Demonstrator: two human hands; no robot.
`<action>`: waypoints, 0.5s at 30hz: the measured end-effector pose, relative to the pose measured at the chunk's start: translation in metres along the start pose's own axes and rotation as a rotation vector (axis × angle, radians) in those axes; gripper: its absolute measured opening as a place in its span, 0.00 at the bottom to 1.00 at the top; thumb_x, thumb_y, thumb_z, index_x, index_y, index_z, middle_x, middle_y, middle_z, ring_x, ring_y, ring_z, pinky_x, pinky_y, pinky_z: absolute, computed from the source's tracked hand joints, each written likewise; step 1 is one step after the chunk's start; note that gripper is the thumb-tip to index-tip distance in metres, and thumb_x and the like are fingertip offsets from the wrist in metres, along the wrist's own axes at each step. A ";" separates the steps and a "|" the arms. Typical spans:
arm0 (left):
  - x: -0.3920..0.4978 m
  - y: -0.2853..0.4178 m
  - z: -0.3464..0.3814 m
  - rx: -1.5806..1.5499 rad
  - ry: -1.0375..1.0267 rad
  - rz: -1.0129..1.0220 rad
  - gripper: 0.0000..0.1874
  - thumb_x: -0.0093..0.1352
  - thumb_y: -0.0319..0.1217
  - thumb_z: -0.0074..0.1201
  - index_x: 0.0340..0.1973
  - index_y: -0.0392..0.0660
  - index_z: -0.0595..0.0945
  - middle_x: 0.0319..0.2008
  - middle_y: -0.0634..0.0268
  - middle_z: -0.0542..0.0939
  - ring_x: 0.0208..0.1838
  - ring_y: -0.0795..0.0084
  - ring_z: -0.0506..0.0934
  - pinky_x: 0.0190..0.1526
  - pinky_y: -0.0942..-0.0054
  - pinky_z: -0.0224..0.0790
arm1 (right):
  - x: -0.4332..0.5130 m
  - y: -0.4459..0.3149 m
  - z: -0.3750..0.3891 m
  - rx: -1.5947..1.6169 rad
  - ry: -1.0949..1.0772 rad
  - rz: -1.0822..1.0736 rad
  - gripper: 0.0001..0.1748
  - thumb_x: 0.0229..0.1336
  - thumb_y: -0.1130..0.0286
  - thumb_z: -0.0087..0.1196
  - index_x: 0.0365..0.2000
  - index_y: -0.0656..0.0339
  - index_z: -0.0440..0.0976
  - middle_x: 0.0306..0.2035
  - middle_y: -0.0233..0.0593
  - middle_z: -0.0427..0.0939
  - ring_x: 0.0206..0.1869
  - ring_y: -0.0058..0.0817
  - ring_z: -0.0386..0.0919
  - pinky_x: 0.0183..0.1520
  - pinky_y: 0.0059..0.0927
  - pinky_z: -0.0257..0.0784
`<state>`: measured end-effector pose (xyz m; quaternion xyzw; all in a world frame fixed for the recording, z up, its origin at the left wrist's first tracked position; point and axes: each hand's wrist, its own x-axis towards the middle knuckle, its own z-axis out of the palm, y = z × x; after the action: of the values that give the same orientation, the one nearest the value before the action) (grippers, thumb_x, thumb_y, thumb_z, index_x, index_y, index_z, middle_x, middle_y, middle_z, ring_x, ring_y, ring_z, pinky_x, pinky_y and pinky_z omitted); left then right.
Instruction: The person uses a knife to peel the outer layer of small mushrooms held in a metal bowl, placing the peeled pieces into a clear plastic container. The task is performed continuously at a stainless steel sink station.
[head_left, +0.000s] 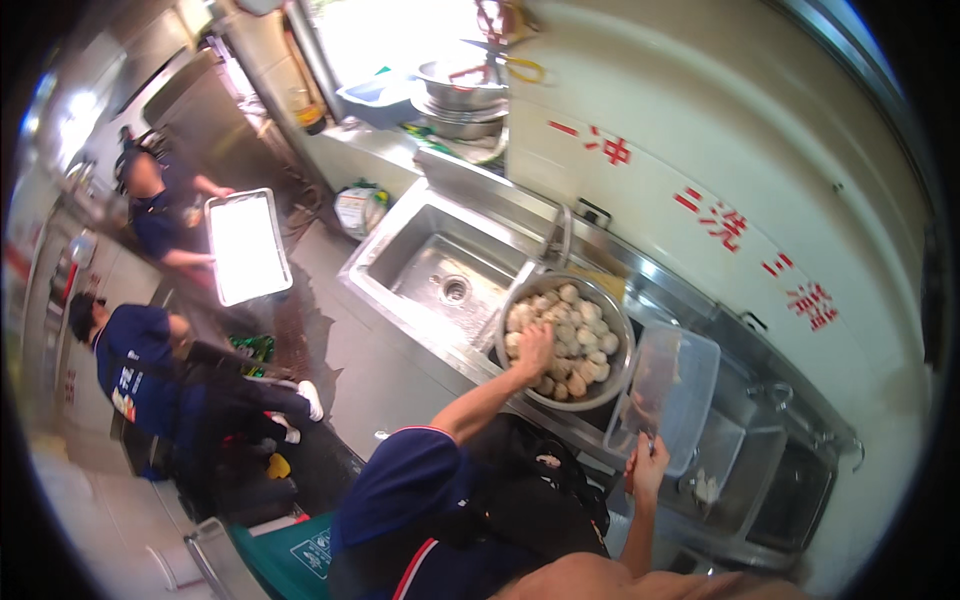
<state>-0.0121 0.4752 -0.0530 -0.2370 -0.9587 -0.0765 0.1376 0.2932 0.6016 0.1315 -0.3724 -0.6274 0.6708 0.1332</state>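
Observation:
A large round steel bowl (626, 367) holds many pale, round food pieces (586, 336), perhaps mushrooms or small root vegetables. My left hand (536, 349) reaches into the bowl, its fingers among the pieces at the near left; whether it grips one is hidden. In my right hand (646, 461), to the right of the bowl, is the handle of what looks like a cleaver. Its broad blade (657, 382) lies over a clear plastic tub (697, 375), and is blurred. The tub rests across the sink edge beside the bowl.
Left of the bowl is a steel sink basin (420, 255); more basins (791, 487) lie to the right. Stacked steel bowls (461, 105) stand by the window. One co-worker (154, 202) holds a metal tray (250, 247); another person (142, 367) sits at the left. A green bin (289, 551) is behind me.

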 end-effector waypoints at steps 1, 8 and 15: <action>0.001 0.000 -0.003 -0.075 -0.076 -0.002 0.11 0.62 0.30 0.51 0.40 0.43 0.75 0.33 0.52 0.77 0.37 0.59 0.77 0.33 0.66 0.71 | 0.002 0.000 0.004 0.021 -0.014 -0.008 0.12 0.71 0.64 0.47 0.31 0.60 0.67 0.14 0.27 0.63 0.12 0.15 0.63 0.13 0.21 0.59; -0.003 -0.020 -0.040 -0.884 -0.054 -0.160 0.31 0.60 0.29 0.59 0.58 0.42 0.67 0.51 0.43 0.74 0.51 0.50 0.77 0.51 0.57 0.72 | 0.010 -0.001 0.033 -0.007 -0.058 0.012 0.11 0.70 0.64 0.48 0.31 0.58 0.67 0.14 0.26 0.64 0.12 0.15 0.63 0.12 0.21 0.57; 0.020 -0.024 -0.096 -2.597 -0.352 -0.431 0.20 0.73 0.36 0.47 0.58 0.42 0.69 0.51 0.56 0.76 0.53 0.62 0.76 0.57 0.61 0.68 | 0.002 -0.022 0.063 -0.164 -0.139 -0.063 0.10 0.68 0.65 0.51 0.31 0.59 0.69 0.14 0.24 0.66 0.13 0.12 0.63 0.14 0.20 0.57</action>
<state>-0.0191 0.4426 0.0421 -0.0465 -0.2127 -0.9196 -0.3271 0.2435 0.5597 0.1478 -0.3150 -0.6992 0.6369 0.0794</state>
